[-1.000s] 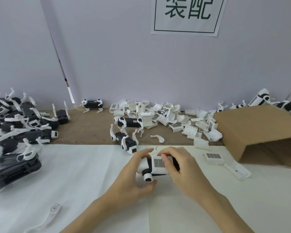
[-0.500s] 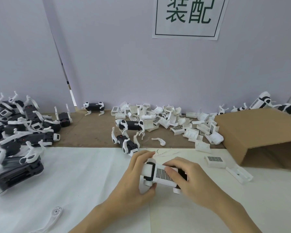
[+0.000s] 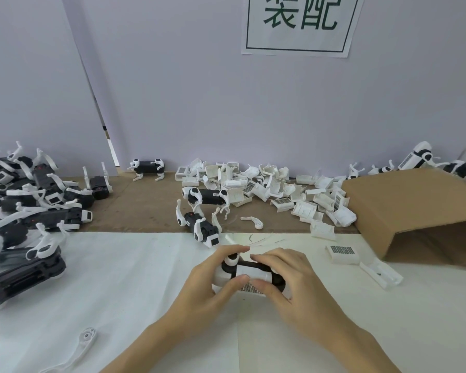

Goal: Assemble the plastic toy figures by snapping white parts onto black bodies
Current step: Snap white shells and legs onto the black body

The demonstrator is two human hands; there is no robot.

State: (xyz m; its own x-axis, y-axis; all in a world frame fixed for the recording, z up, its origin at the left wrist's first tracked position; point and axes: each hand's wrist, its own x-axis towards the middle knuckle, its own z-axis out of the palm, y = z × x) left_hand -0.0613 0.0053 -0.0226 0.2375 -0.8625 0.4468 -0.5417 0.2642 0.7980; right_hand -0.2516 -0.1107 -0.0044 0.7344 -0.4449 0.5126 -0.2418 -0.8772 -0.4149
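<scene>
Two hands are gripping one toy figure (image 3: pixel 249 274) just above the white sheet (image 3: pixel 124 286) covering the near part of the table. The left hand (image 3: pixel 213 289) is curling around the figure's left end, fingers over the top and thumb pressing on the white shell part near the middle. The right hand (image 3: pixel 293 286) is wrapping the right end, fingers arching over the black body and thumb pinching along the lower edge, where a gridded patch is showing. The two thumbs are sitting just beside each other.

Behind the hands, two partly built figures (image 3: pixel 202 211) are lying near the seam between the sheet and the brown board (image 3: pixel 145 208). A heap of loose white shell parts (image 3: pixel 267 187) is spreading along the wall, reaching the cardboard box (image 3: pixel 414 205) tipped on its side at right. One gridded white part (image 3: pixel 342 253) is resting on the sheet near the box's opening, with another white piece (image 3: pixel 381 271) just beside it. A pile of figures (image 3: pixel 24 205) is crowding the left edge. A single white leg piece (image 3: pixel 85 343) is lying on the sheet near the left forearm. A paper sign (image 3: pixel 299 22) with green characters is hanging on the wall above.
</scene>
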